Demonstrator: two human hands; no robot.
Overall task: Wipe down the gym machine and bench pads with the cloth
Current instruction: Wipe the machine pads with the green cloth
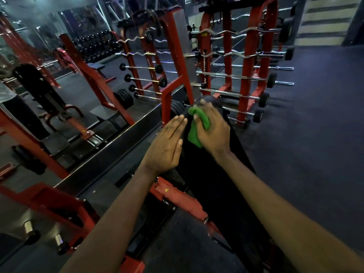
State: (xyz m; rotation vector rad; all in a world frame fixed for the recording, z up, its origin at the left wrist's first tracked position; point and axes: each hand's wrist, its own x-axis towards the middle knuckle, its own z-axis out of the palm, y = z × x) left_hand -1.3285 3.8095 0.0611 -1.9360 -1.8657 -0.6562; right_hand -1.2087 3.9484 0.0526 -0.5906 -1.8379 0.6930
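Observation:
A long black bench pad [214, 186] runs away from me through the middle of the view, mounted on a red machine frame [177, 196]. My right hand [213, 129] grips a bunched green cloth [197, 127] near the pad's far end, the cloth hanging down against the pad. To its left, my left hand [167, 144] lies flat with straight fingers against the pad's left edge, holding nothing.
A red upright [180, 56] stands just beyond the pad. Behind it, a red rack of barbells [246, 75] stands on dark carpet [315, 125]. A wall mirror [59, 85] on the left reflects racks, dumbbells and a person. Chrome pegs [28, 226] stick out at lower left.

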